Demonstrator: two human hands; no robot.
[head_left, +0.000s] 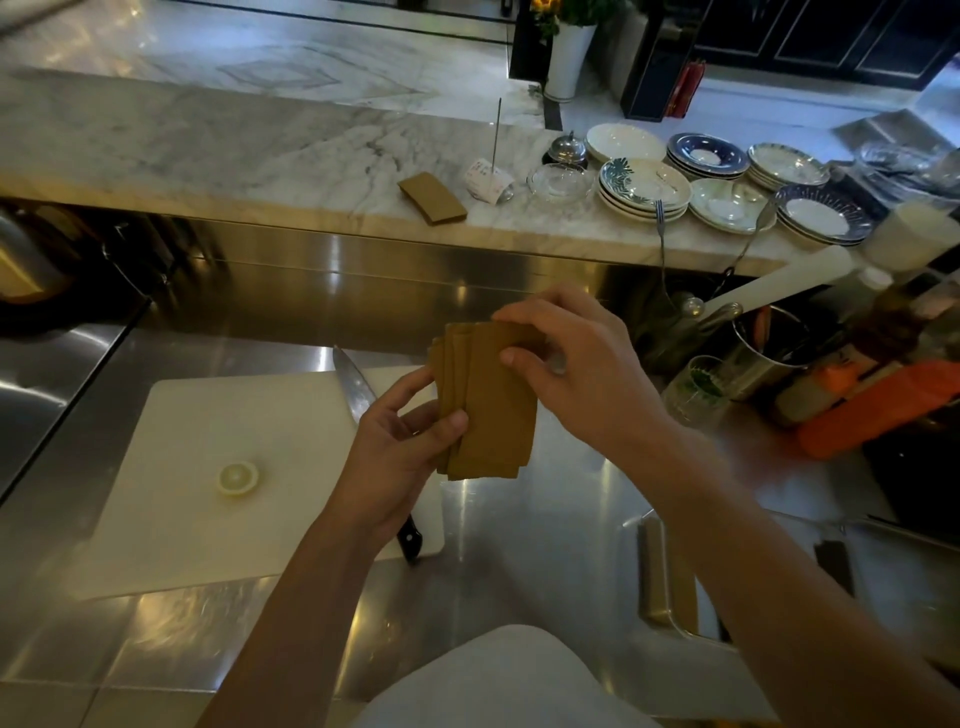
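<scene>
At the centre of the frame a fanned stack of brown card sleeves (493, 410) is held up in the air above the steel worktop (545, 519), touching nothing but the hands. The left hand (400, 457) grips the lower left edge, thumb across the front and fingers curled behind, which keeps the bundle steady. The right hand (576, 374) pinches the top right corner of the front sleeve between thumb and fingertips, probably to peel one away from the rest. The fan spread likely makes each edge easy to catch.

One lone sleeve (432, 198) lies flat on the marble ledge (208, 156) in the upper middle, well apart from the stack; it may be where separated ones go.

At lower left a white cutting board (208, 467) carries a lemon end (237, 478), and a knife (353, 384) lies along its right side, partly behind the left hand. Stacked plates (644, 187) crowd the ledge at upper right.
</scene>
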